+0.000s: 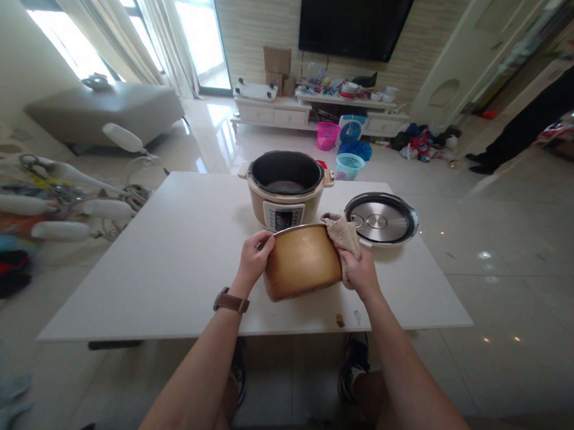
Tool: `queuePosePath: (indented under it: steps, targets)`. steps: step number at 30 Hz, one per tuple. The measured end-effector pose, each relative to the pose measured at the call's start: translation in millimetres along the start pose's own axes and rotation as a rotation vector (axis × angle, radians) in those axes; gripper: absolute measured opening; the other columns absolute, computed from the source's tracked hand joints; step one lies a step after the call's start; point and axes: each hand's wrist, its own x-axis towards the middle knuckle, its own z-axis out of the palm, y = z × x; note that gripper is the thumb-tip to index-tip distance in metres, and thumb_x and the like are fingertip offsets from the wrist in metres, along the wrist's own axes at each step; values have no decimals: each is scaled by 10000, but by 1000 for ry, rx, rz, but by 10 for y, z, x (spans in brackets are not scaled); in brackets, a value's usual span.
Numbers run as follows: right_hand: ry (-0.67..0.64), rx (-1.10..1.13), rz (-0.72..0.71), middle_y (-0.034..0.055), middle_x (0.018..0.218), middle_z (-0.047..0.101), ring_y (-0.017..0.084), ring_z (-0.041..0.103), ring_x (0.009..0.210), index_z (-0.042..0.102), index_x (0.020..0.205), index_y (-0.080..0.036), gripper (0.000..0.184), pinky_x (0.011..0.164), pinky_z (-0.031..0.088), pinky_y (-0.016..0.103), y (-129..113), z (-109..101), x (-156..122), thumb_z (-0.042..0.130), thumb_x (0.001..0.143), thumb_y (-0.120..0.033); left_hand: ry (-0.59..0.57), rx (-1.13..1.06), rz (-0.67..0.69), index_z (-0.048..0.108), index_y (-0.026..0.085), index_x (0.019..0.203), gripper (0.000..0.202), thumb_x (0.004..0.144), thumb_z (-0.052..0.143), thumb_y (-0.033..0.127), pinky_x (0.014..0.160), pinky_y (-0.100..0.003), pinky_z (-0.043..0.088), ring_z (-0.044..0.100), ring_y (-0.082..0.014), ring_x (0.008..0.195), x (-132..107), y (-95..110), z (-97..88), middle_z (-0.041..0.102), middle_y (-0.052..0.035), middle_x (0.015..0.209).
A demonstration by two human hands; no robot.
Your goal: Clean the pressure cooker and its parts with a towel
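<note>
Left hand (254,258) holds pot (303,261), mouth tipped toward cooker (286,202).

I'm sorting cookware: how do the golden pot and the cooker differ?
The golden pot is tilted between the left hand and right hand; the cooker stands upright on the table. The pot's side is plain gold, while the cooker's front has a control panel. Both are rounded.

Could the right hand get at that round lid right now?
Probably yes: the lid lies close to the right hand, largely unobstructed, but that hand holds a cloth against the pot and would likely have to let go.
</note>
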Motion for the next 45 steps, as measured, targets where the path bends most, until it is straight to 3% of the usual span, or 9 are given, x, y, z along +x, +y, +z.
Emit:
queuePosePath:
  steps: [7, 10, 15, 19, 24, 28, 35, 41, 45]
  targets:
    - [-54, -53, -80, 134, 1120, 818, 360, 748, 1053, 784, 1164, -154, 463, 957, 584, 487, -58, 36, -52, 639, 848, -460, 30, 61, -73, 459, 204, 553, 514, 825, 701, 566, 557, -278, 227, 328, -117, 594, -25, -12, 80, 369, 41, 574]
    - [-73, -124, -207, 146, 1269, 783, 358, 727, 1170, 741, 1307, -160, 493, 1054, 561, 510, -144, 35, -99, 620, 882, -377, 69, 120, -63, 435, 206, 546, 534, 810, 729, 566, 556, -273, 228, 325, -112, 594, -28, -40, 129, 360, 45, 578]
    - [-242, -431, -579, 64, 1632, 553, 399, 463, 1533, 652, 1483, -273, 647, 1271, 361, 604, -467, 84, -330, 651, 837, -233, 66, 140, -56, 443, 203, 530, 514, 800, 704, 554, 561, -265, 244, 345, -119, 611, -22, -41, 190, 380, 39, 566]
    - [-344, -576, -673, 19, 1678, 496, 407, 376, 1587, 616, 1524, -312, 714, 1283, 306, 640, -614, 106, -431, 638, 821, -196, 36, 121, -50, 462, 199, 525, 484, 797, 664, 543, 572, -263, 265, 365, -131, 631, -18, -75, 199, 393, 32, 564]
    - [-225, -401, -551, 51, 1602, 588, 368, 472, 1539, 686, 1439, -268, 601, 1269, 381, 575, -436, 48, -286, 624, 842, -228, 46, 109, -65, 491, 192, 543, 512, 812, 684, 583, 551, -267, 249, 348, -118, 598, -43, -141, 192, 378, 30, 567]
    - [-114, -147, -306, 112, 1450, 706, 349, 645, 1358, 703, 1400, -216, 556, 1189, 479, 533, -213, 30, -145, 645, 856, -318, 52, 37, -59, 460, 197, 546, 537, 821, 701, 590, 540, -275, 224, 317, -109, 587, -61, -218, 162, 354, 31, 575]
    - [29, 15, 128, 118, 994, 827, 368, 743, 999, 806, 959, -168, 414, 934, 577, 495, 103, 27, 36, 684, 749, -503, 49, -97, -80, 407, 212, 555, 541, 824, 678, 596, 534, -287, 199, 280, -109, 577, -81, -296, 64, 309, 35, 575]
    - [26, -11, 87, 100, 1019, 830, 339, 740, 1003, 809, 975, -192, 399, 909, 584, 447, 111, 41, 45, 666, 768, -501, 24, 6, 26, 395, 218, 575, 475, 840, 666, 503, 562, -291, 241, 319, -121, 602, -35, -126, 18, 343, 34, 598]
    - [0, -44, 50, 115, 1033, 833, 348, 745, 1019, 810, 1002, -179, 400, 920, 584, 456, 59, 60, 22, 656, 800, -487, -13, 135, -11, 441, 208, 562, 515, 814, 710, 567, 555, -287, 232, 337, -119, 594, -7, -18, 37, 370, 32, 585]
